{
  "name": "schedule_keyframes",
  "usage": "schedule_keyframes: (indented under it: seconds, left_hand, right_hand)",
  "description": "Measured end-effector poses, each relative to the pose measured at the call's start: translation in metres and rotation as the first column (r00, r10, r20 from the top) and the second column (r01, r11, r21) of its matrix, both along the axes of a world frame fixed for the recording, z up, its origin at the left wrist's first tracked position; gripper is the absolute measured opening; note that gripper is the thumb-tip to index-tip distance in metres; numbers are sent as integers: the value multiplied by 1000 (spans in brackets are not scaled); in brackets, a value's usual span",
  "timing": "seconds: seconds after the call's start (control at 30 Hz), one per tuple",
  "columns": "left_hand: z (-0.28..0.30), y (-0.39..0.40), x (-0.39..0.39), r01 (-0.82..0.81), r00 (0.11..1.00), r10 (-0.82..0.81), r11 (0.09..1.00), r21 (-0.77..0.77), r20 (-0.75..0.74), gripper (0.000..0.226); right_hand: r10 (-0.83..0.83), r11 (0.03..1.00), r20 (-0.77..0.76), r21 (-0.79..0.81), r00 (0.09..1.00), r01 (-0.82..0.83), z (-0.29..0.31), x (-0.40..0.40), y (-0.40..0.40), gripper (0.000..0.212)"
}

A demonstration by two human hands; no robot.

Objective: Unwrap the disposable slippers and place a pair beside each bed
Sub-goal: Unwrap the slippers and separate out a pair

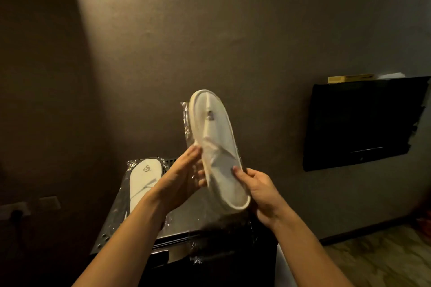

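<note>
both forearms reached up and forward from the bottom edge of the head view, meeting in front of a dim wall. the right hand (261,191) held a white slipper (217,147) near its heel end, thumb pressed on the inner sole and fingers curled round behind, a pinching grip. the slipper stood nearly upright in the air, toe up and tilted left, with a small logo on its upper. the left hand (184,177) lay against the slipper's left edge, fingers fairly straight and close together, touching a clear plastic wrapper (186,121) that clung behind the slipper's left side; whether those fingers gripped the film could not be told. below, a second slipper pack (144,179), still in clear wrap, lay near the far left corner of a grey counter (112,223), toe toward the wall. a dark television (363,123) hung on the wall at right.
</note>
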State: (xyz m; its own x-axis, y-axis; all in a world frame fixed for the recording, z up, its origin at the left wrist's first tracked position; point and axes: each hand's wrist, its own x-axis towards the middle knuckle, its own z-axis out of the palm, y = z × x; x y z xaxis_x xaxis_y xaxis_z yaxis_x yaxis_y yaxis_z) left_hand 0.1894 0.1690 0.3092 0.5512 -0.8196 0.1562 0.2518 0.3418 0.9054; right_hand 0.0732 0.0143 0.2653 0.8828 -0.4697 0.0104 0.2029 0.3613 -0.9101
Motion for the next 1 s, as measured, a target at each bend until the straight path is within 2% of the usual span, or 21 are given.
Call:
schedule_keyframes:
  seconds: [0.07, 0.13, 0.27, 0.33, 0.37, 0.4, 0.43, 0.47, 0.53, 0.6, 0.63, 0.73, 0.8, 0.9, 1.0]
  left_hand:
    - [5, 6, -1, 73, 997, -73, 997, -35, -14, 79]
    - [9, 12, -1, 87, 996, -87, 996, -31, 7, 69]
    - [7, 13, 0, 52, 999, -52, 999, 13, -5, 63]
    - [4, 14, 4, 10, 1000, -9, 1000, 30, -5, 65]
    - [3, 15, 4, -1, 1000, 1, 999, 43, 3, 66]
    - [1, 15, 4, -16, 1000, 15, 998, 66, 11, 63]
    - [-1, 13, 2, -43, 999, 41, 994, 95, 23, 57]
    - [-6, 10, 1, -94, 995, 90, 989, 114, 39, 47]
    - [-16, 4, -1, -224, 974, 219, 968, 116, 50, 44]
    - [-24, 0, -1, -283, 959, 281, 954, 98, 34, 53]
    - [-24, 0, -2, -291, 957, 290, 951, 99, 28, 56]
    - [-23, -3, 4, -340, 940, 333, 924, 176, 70, 49]
    - [-25, -10, 10, -394, 919, 376, 883, 256, 119, 43]
    - [-41, -21, 28, -431, 901, 408, 803, 411, 146, 33]
    - [-64, -25, 46, -430, 898, 410, 738, 520, 160, 35]
  right_hand:
    - [198, 943, 76, 259, 977, -211, 5, -5, 1, 49]
    - [306, 851, 142, 402, 941, -337, 7, -7, 3, 48]
    - [344, 824, 141, 428, 928, -371, 2, -3, 1, 49]
    - [296, 908, 50, 295, 954, -297, 1, 1, 1, 47]
    - [172, 977, -11, 128, 985, -169, -3, 4, 0, 46]
    - [-11, 996, -24, -90, 1000, 9, -5, 6, 0, 44]
    - [-165, 937, 29, -309, 986, 165, -4, 7, 2, 39]
    - [-261, 831, 107, -480, 959, 280, -3, 6, 6, 31]
    - [-325, 670, 200, -641, 924, 374, -3, 4, 16, 17]
    - [-363, 603, 205, -692, 909, 397, -3, 2, 22, 20]
    - [-364, 619, 196, -680, 911, 393, -2, -1, 24, 22]
    - [-258, 818, 77, -513, 963, 260, 0, 2, 18, 30]
    - [-214, 878, -65, -451, 975, 162, -3, 15, 6, 37]
    - [-213, 863, -264, -502, 941, 54, -12, 38, -11, 48]
    - [-324, 764, -352, -644, 878, 24, -22, 53, -19, 45]
